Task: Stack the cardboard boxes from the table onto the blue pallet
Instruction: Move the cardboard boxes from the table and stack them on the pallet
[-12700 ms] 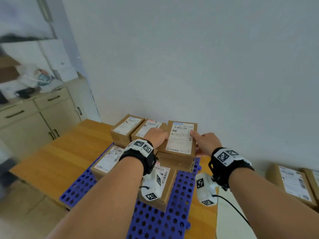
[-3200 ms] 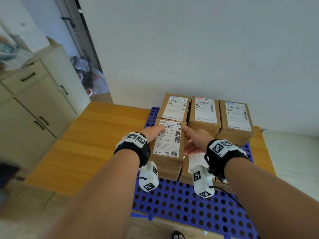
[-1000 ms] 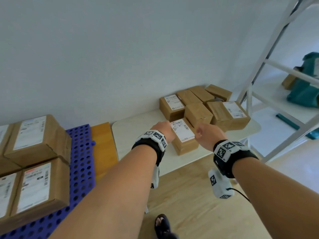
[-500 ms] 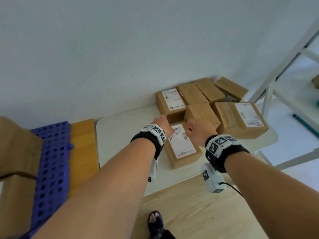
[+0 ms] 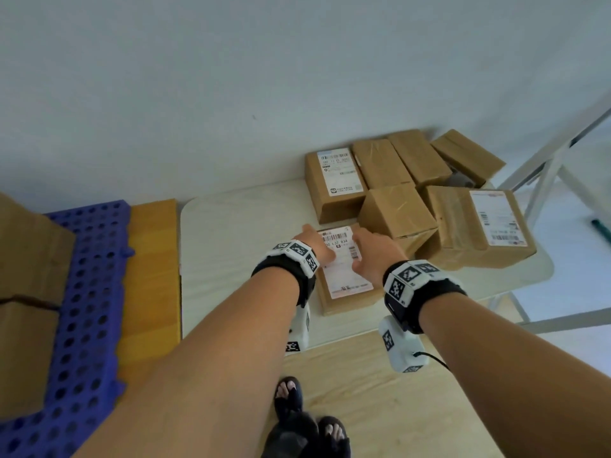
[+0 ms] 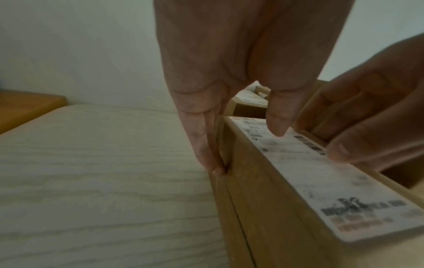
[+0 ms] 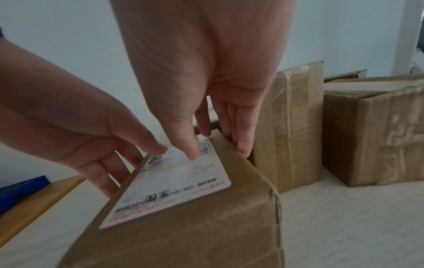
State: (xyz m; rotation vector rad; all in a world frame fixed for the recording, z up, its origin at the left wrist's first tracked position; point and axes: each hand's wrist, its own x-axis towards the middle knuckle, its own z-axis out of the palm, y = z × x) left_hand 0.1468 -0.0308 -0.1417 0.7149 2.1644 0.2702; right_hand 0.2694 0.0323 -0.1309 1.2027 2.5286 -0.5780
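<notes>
A cardboard box with a white shipping label (image 5: pixel 347 292) lies nearest me on the white table (image 5: pixel 238 246). My left hand (image 5: pixel 314 246) grips its left side, fingers (image 6: pixel 206 154) down the side wall and thumb on the label. My right hand (image 5: pixel 373 256) grips the right side the same way, with its fingers (image 7: pixel 241 145) down the wall and its thumb on the label. The box (image 7: pixel 195 226) rests on the table. The blue pallet (image 5: pixel 89 292) is at far left with stacked boxes (image 5: pixel 26 276) on it.
Several more cardboard boxes (image 5: pixel 396 219) crowd the table's back right, one close against the held box's right side. A white metal frame (image 5: pixel 545 166) stands at right. The wooden platform (image 5: pixel 152 276) under the pallet adjoins the table's left edge. My sandalled feet (image 5: pixel 307 424) are below.
I have turned from the pallet to the table. Both hands reached forward and down and now clasp the nearest labelled box on its two sides.
</notes>
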